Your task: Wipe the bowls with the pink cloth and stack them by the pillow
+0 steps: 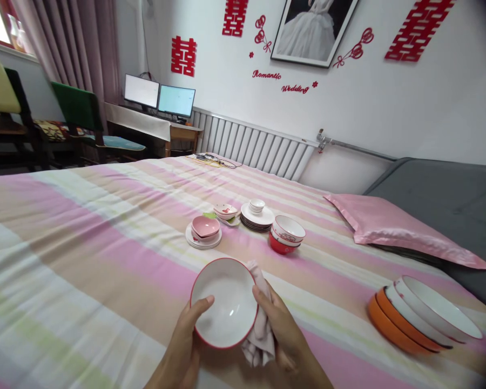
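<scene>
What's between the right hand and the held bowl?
In the head view, a cloth lies between the right hand and the outer side of the bowl; the right thumb reaches past it to the rim.

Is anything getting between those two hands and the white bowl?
Yes: a pale cloth is bunched between the right hand and the side of the white bowl. Nothing visible separates the left hand from the bowl.
</scene>
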The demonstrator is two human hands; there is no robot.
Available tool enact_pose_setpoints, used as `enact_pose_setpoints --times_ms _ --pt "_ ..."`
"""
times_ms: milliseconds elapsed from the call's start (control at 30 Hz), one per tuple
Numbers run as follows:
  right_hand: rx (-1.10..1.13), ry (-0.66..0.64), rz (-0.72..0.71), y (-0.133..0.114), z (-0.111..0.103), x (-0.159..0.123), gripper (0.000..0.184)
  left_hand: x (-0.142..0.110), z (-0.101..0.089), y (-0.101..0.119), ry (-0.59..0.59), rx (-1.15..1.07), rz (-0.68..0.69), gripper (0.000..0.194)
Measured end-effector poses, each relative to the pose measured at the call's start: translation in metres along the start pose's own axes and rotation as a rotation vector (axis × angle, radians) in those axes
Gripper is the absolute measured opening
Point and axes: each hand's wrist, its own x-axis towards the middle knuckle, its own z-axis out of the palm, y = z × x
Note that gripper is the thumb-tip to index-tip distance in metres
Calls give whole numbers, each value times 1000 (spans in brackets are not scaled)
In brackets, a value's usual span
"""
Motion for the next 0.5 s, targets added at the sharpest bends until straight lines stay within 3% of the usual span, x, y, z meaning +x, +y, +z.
enact_pose_setpoints --times_ms 233,500 --pt "-42 -18 35 -1 1 -1 73 -1 1 3 15 -17 4 47" --pt "-52 -24 40 -2 5 -5 83 0 1 2 54 -10 13 45"
